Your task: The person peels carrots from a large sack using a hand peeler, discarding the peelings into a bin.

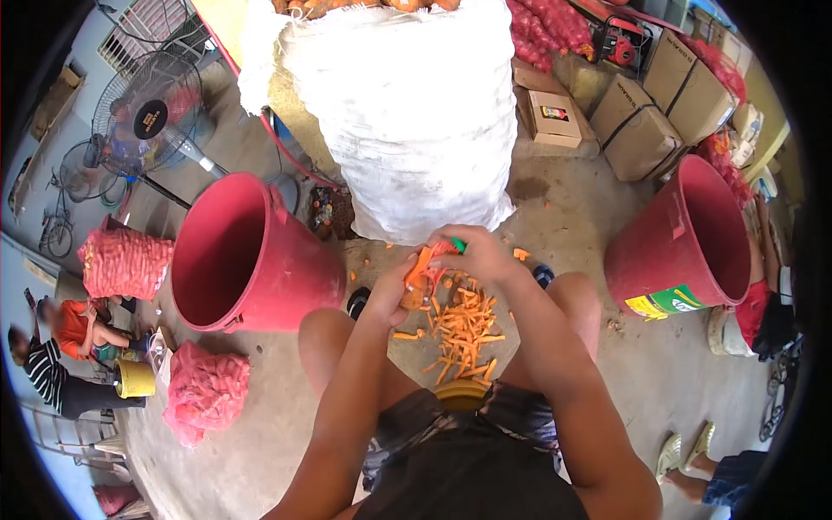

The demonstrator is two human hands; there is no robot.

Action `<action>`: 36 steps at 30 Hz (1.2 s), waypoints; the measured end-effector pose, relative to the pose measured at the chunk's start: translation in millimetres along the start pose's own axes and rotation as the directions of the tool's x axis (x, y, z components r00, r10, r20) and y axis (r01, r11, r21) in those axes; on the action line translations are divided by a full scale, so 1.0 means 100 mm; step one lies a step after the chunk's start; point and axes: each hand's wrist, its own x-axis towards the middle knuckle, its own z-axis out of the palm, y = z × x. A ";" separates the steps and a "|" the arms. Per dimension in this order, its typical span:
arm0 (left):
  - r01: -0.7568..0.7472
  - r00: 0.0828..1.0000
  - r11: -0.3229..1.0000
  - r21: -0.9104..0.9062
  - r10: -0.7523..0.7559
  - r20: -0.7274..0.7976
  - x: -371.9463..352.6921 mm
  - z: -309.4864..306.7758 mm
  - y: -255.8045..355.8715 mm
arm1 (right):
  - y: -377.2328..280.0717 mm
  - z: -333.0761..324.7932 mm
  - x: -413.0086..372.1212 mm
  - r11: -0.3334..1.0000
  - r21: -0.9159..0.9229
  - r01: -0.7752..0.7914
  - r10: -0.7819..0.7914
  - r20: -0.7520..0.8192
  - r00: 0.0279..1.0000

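Note:
My left hand (390,295) is closed round a brownish-orange piece (416,293), with a bright orange stick (419,265) standing up beside its fingers. Right against it, my right hand (481,251) is closed, fingers curled at some red netting (445,249). A small green thing (458,245) shows at those fingers; I cannot tell what it belongs to. Beneath both hands, between my legs, lies a loose heap of orange sticks (468,329) on the floor.
A tall white sack (407,121) stands in front. Red bins (303,269) flank me, the other bin (650,251) at right. Leftward are a fan (152,120), filled net bags (208,390) and seated people. Cardboard boxes (637,126) sit at back right; someone's feet (685,455) show lower right.

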 end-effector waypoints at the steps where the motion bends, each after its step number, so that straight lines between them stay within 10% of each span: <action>1: -0.003 1.000 1.000 0.000 0.003 0.001 0.03 -0.02 -0.02 | 0.12 -0.05 0.06 0.984 0.088 -0.156 0.158 -0.010 0.987; 5: 0.010 1.000 1.000 0.029 -0.010 -0.009 -0.03 -0.04 0.00 | 0.59 -0.25 0.12 0.877 0.237 -0.419 0.463 -0.181 0.868; 10: 0.033 0.997 0.981 -0.190 -0.046 -0.065 0.20 -0.34 -0.07 | -0.03 0.00 0.09 0.876 0.151 -0.459 0.478 -0.131 0.869; 12: -0.052 0.991 0.956 -0.290 0.015 -0.130 0.17 -0.21 -0.07 | -0.16 0.17 0.02 0.999 -0.022 0.030 -0.033 -0.113 0.993; 16: -0.004 0.984 0.947 -0.322 -0.053 -0.170 0.10 -0.05 -0.05 | -0.08 0.04 0.07 0.998 0.026 0.064 -0.062 -0.088 0.994; 18: 0.081 0.985 0.983 -0.166 -0.053 0.164 0.14 -0.28 -0.11 | 0.16 -0.06 0.13 0.846 0.409 -0.343 0.382 -0.016 0.924; 27: 0.034 0.998 0.987 -0.155 -0.041 -0.042 -0.02 -0.14 0.01 | 0.34 -0.17 0.13 0.836 0.307 -0.455 0.524 -0.200 0.828; 30: -0.011 0.998 0.966 -0.258 0.027 0.060 0.18 -0.34 -0.05 | 0.04 0.07 0.07 0.924 0.201 -0.324 0.358 -0.164 0.919; 32: 0.005 0.998 0.952 -0.307 -0.024 -0.057 0.07 -0.01 0.05 | -0.22 0.11 0.04 0.985 -0.014 0.172 -0.172 -0.095 0.980; 34: 0.021 0.983 0.934 -0.356 -0.084 -0.163 0.05 0.04 0.02 | -0.05 0.05 0.04 0.988 0.088 0.128 -0.119 -0.105 0.987; 36: 0.110 0.987 0.964 -0.244 -0.077 0.140 0.06 -0.18 -0.05 | 0.22 -0.12 0.09 0.918 0.316 -0.241 0.308 -0.185 0.933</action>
